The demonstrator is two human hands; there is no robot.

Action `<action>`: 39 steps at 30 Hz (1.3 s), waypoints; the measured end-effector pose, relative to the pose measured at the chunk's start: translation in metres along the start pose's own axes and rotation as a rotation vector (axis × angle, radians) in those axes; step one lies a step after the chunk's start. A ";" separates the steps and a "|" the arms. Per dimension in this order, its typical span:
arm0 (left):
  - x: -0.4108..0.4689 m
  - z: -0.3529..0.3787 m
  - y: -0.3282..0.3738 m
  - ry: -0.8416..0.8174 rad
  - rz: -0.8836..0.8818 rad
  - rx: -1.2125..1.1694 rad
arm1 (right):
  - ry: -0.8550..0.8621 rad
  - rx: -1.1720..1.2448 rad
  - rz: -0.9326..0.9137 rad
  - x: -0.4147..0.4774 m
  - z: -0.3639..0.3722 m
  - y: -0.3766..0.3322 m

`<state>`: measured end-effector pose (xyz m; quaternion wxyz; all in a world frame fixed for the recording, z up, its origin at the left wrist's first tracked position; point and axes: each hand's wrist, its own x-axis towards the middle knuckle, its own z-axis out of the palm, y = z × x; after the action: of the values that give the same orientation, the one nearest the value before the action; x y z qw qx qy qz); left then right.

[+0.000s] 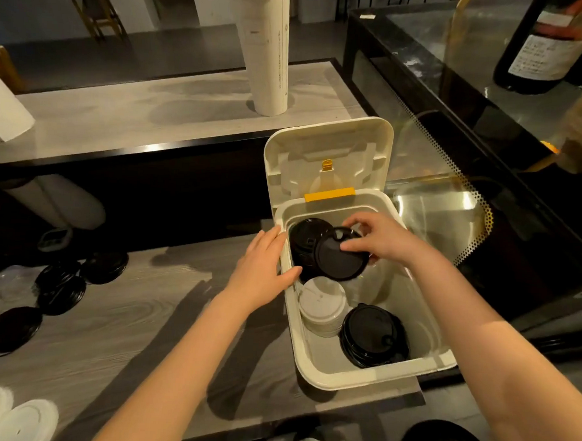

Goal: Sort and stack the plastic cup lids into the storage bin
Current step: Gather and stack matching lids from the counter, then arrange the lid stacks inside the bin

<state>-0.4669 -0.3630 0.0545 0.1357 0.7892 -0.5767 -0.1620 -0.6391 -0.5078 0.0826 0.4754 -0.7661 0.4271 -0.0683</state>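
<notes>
A cream storage bin (321, 378) stands open on the counter, its hinged cover (327, 144) tilted up at the back. Inside lie a black lid stack (305, 238) at the far left, a white lid stack (322, 306) in the middle and another black stack (373, 336) at the near right. My right hand (379, 238) pinches a black lid (334, 259) by its rim, tilted over the far black stack. My left hand (263, 262) rests flat on the bin's left rim, thumb inside.
Loose black lids (60, 289) lie scattered on the wooden counter at the left, and white lids (6, 414) sit at the near left corner. A tall sleeve of white cups (268, 47) stands on the raised shelf behind. A glass display case (457, 104) rises at the right.
</notes>
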 end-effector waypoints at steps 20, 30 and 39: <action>-0.001 0.012 0.001 -0.015 -0.028 0.040 | -0.162 -0.762 0.219 -0.042 0.044 0.064; -0.005 0.003 0.001 0.014 -0.003 0.096 | -0.044 -0.698 0.046 -0.049 0.042 0.024; -0.038 -0.032 -0.053 0.078 -0.162 0.164 | 0.055 -0.697 -0.347 -0.013 0.093 -0.059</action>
<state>-0.4187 -0.3098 0.0658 0.0794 0.8474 -0.5166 -0.0937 -0.5651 -0.4250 0.0829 0.1562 -0.9405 0.3011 -0.0190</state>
